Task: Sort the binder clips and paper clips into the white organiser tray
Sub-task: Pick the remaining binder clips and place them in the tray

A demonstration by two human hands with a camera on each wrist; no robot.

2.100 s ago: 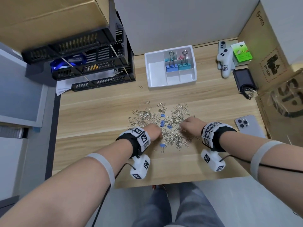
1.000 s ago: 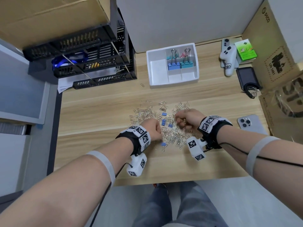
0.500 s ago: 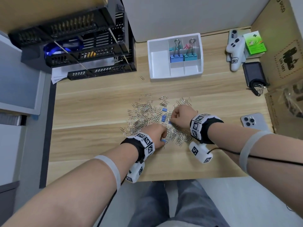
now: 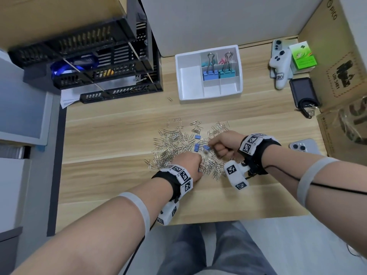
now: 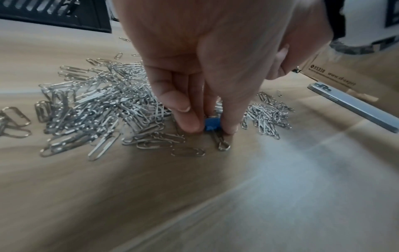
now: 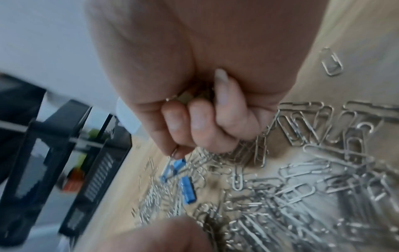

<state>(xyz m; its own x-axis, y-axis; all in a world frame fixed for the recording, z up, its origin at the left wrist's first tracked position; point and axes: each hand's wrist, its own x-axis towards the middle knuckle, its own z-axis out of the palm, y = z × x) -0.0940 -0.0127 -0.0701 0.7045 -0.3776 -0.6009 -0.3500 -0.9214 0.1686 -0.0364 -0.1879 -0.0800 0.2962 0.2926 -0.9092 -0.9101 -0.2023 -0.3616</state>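
Observation:
A heap of silver paper clips [image 4: 178,145] lies mid-table with small blue binder clips [image 4: 196,147] among them. My left hand [image 4: 198,165] is at the heap's near edge; in the left wrist view its thumb and finger [image 5: 212,130] pinch one small blue binder clip [image 5: 211,123] against the table. My right hand [image 4: 212,146] is curled in a fist over the heap's right side. It has metal clips in the palm, and its fingertips [image 6: 176,151] pinch the wire handle of another blue binder clip [image 6: 175,168]. The white organiser tray [image 4: 188,82] stands at the back, with large blue and teal binder clips upright in its middle compartments.
Black stacked letter trays [image 4: 95,62] fill the back left. A white controller [image 4: 280,66], green box [image 4: 302,56], black device [image 4: 302,92] and phone [image 4: 305,147] lie at the right beside cardboard boxes [image 4: 341,76]. One stray paper clip [image 4: 170,99] sits near the tray.
My right hand has curled into a fist and shifted left to the blue clips. My left hand has slid toward the heap's near edge and pinched a blue binder clip.

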